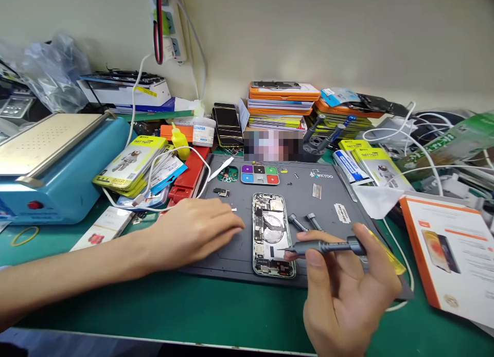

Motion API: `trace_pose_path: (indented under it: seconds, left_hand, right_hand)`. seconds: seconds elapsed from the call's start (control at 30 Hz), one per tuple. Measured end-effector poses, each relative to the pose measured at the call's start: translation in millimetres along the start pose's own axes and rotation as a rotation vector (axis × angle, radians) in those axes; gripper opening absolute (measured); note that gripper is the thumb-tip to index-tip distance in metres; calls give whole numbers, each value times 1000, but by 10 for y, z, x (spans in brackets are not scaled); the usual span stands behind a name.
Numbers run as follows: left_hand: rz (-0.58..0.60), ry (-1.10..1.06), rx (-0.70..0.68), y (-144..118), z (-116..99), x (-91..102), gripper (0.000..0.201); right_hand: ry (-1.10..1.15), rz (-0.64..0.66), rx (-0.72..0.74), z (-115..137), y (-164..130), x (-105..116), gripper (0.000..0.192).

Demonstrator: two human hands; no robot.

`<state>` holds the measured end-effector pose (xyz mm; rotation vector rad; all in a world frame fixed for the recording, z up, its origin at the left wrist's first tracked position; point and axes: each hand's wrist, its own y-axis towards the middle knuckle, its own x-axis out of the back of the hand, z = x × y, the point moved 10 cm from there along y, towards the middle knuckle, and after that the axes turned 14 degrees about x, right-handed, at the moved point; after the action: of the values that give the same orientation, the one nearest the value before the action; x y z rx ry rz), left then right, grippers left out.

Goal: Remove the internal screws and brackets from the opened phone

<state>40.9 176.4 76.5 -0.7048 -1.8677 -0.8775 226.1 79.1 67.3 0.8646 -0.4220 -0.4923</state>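
Observation:
An opened phone (271,233) lies on the dark grey work mat (231,256), its circuit boards and inner parts exposed. My right hand (347,295) grips a dark grey precision screwdriver (326,247), held roughly level with its thin tip pointing left over the phone's lower half. To the left of the phone, my left hand (200,231) rests on the mat, fingers stretched toward the phone and holding nothing. Two more screwdrivers (297,222) lie just right of the phone, partly behind my right hand. A coloured screw tray (260,175) sits beyond the phone.
A blue heating plate machine (69,177) stands at the left. Yellow battery packs (133,164) and a red tool (189,174) lie beside it. Stacked orange boxes (283,97) and a screwdriver holder (316,143) line the back. White cables (420,141) and an orange-white box (447,254) crowd the right.

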Motion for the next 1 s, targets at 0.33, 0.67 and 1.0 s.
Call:
trace_pose_path:
  seconds: [0.33, 0.67, 1.0]
  left_hand:
    - [169, -75, 159, 58, -35, -407, 26]
    - [238, -156, 201, 75, 3, -491, 26]
    - [242, -126, 186, 38, 18, -551, 23]
  right_hand:
    - [-8, 245, 73, 16, -106, -343, 78]
    - [-84, 326, 163, 57, -135, -456, 84]
    - [-238, 494, 365, 285, 6, -630, 79]
